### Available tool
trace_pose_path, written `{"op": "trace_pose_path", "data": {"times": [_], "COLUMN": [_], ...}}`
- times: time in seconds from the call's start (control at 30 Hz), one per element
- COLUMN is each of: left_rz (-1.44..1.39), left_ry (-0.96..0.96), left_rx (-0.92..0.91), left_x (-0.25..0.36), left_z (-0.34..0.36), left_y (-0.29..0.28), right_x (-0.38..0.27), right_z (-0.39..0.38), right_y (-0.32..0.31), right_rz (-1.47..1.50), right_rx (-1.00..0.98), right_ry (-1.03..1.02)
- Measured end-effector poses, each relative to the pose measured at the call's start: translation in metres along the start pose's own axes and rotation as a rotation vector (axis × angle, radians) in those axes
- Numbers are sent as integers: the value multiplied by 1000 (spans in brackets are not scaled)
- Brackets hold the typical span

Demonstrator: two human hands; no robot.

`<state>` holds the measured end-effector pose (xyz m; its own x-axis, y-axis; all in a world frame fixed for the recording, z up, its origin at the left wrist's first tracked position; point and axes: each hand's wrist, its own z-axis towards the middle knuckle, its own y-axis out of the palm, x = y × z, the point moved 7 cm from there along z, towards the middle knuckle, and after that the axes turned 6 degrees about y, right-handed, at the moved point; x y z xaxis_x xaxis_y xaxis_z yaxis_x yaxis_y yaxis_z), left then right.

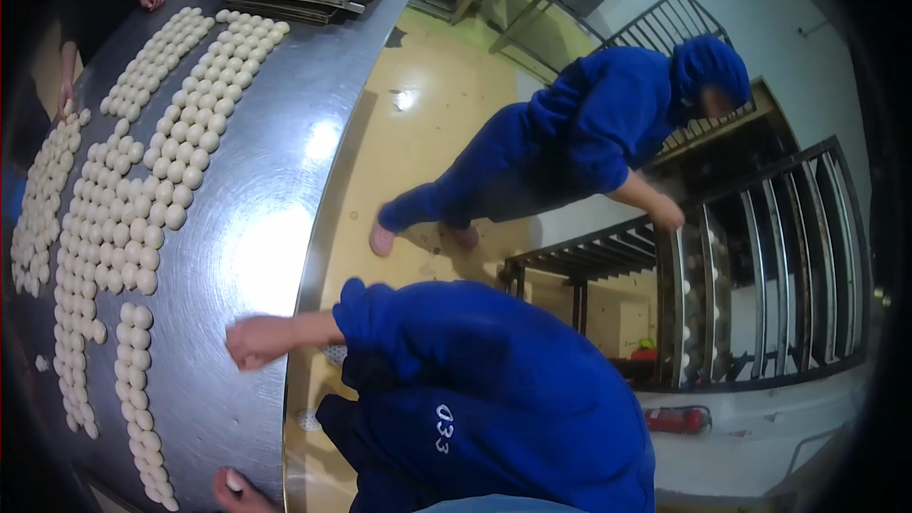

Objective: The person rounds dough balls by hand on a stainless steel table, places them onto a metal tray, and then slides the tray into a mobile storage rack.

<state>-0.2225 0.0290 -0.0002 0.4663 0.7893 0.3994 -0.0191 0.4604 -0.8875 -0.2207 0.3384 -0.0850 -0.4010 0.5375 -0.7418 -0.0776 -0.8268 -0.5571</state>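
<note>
Indoors, round white dough balls are covering the left part of a shiny steel table, while a blue-clad co-worker is reaching toward a dark metal rack beyond the yellow floor. The left hand is showing low beside them, fingers bent; whether it is gripping anything cannot be told.

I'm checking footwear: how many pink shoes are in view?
2, both worn by the farther person in blue: one pink shoe on the left, the other pink shoe to its right. Others could be hidden.
</note>
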Motion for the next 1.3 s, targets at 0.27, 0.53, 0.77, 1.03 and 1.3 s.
{"op": "trace_pose_path", "data": {"times": [0.27,0.53,0.77,1.03,1.3], "left_rz": [-345,-198,-410,-364,-206], "left_ry": [8,-115,15,-103,-118], "left_rx": [125,469,196,197,369], "left_x": [15,-52,-35,12,-20], "left_z": [18,23,-40,5,44], "left_y": [68,56,46,86,42], "right_x": [-21,-34,-11,-53,-9], "right_z": [42,88,8,51,104], "right_y": [23,-26,-18,21,-11], "right_rz": [-3,-369,-101,-146,-159], "right_rx": [-4,76,-78,-132,113], "right_ry": [52,94,-64,18,10]}}
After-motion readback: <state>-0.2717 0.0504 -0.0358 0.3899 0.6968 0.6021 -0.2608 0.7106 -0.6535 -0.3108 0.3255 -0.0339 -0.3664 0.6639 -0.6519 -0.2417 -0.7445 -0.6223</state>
